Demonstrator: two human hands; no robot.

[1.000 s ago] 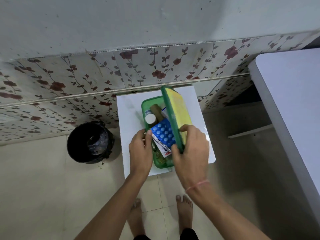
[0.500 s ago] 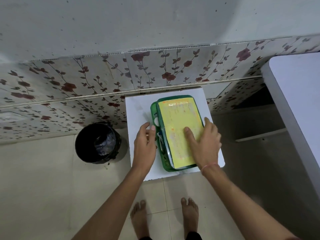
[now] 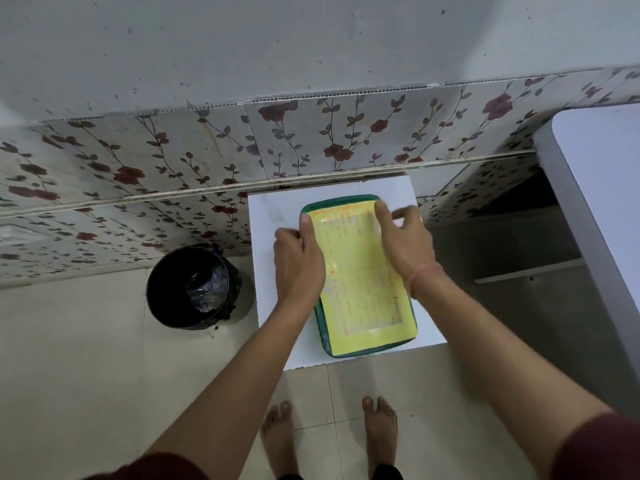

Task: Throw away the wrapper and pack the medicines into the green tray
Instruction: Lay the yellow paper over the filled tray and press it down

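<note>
The green tray (image 3: 360, 351) lies on a small white table (image 3: 273, 216) against the wall, covered by its lid with a yellow printed label (image 3: 360, 275). The medicines inside are hidden under the lid. My left hand (image 3: 298, 265) rests on the lid's left edge, thumb on the far left corner. My right hand (image 3: 403, 244) presses the lid's right far corner, fingers spread over the edge. Both hands lie flat on the lid and grip nothing else.
A black bin (image 3: 192, 285) with a dark liner and crumpled clear wrapper inside stands on the floor left of the table. A larger white table (image 3: 599, 188) is at the right. Behind is a flower-patterned wall. My bare feet (image 3: 329, 434) stand on pale tiles.
The lid, held upright by my right hand one second ago with the medicines visible, has come down flat over the tray. Both hands moved to the lid's far corners.
</note>
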